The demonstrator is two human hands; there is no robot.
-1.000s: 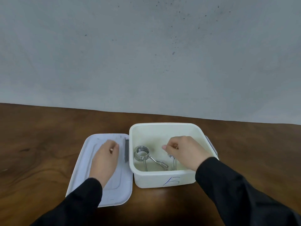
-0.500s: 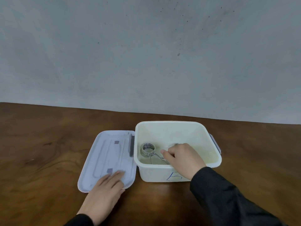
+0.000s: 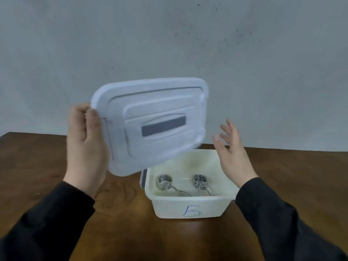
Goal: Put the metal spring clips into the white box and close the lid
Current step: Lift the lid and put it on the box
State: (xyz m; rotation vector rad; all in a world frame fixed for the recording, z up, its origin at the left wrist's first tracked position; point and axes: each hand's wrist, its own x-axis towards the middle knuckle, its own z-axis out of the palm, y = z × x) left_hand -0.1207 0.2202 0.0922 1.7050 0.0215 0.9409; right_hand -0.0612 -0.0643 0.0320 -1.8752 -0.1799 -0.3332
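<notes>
The white box (image 3: 190, 208), marked with a blue letter on its front, stands open on the wooden table. Two metal spring clips lie inside it side by side, one on the left (image 3: 165, 182) and one on the right (image 3: 200, 182). My left hand (image 3: 85, 147) grips the left edge of the pale lid (image 3: 150, 125), which is held up in the air, tilted, above and left of the box. My right hand (image 3: 232, 155) hovers open over the box's right rim, fingers spread, touching nothing.
The brown wooden table (image 3: 47, 166) runs back to a plain grey wall (image 3: 169, 44). A grey latch (image 3: 143, 178) hangs on the box's left side.
My left hand has lifted the lid off the table and raised it over the box. My right hand has let go of the second clip and come up out of the box.
</notes>
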